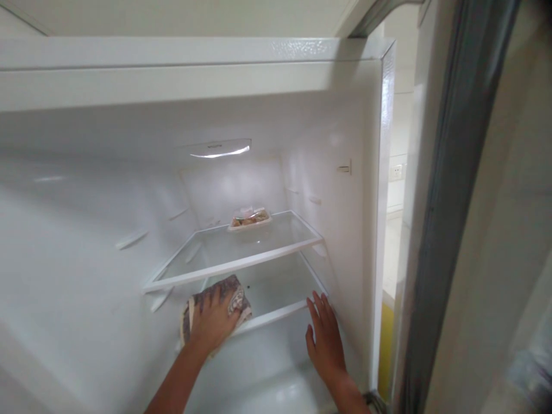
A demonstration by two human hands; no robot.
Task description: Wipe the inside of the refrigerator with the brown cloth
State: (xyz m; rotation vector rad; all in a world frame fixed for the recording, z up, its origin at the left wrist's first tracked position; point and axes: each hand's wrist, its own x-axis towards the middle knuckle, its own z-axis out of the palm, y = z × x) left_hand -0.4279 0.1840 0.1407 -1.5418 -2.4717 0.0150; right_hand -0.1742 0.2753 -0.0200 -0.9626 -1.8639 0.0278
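My left hand [215, 322] presses down on a patterned brown and cream cloth [235, 293], which is bunched under its fingers at the left front of the lower glass shelf [276, 284]. A small dark speck [248, 286] lies on that shelf, just right of the cloth. At the shelf's right front corner is my right hand [324, 336], fingers stretched out over the white front edge and holding nothing. Whether its fingertips bear on the edge I cannot tell.
Above is another glass shelf [254, 244] with a wrapped food tray [250, 219] at its back. White refrigerator walls [345, 230] with moulded shelf supports enclose both shelves. The opened door [457, 190] with its grey seal stands at the right.
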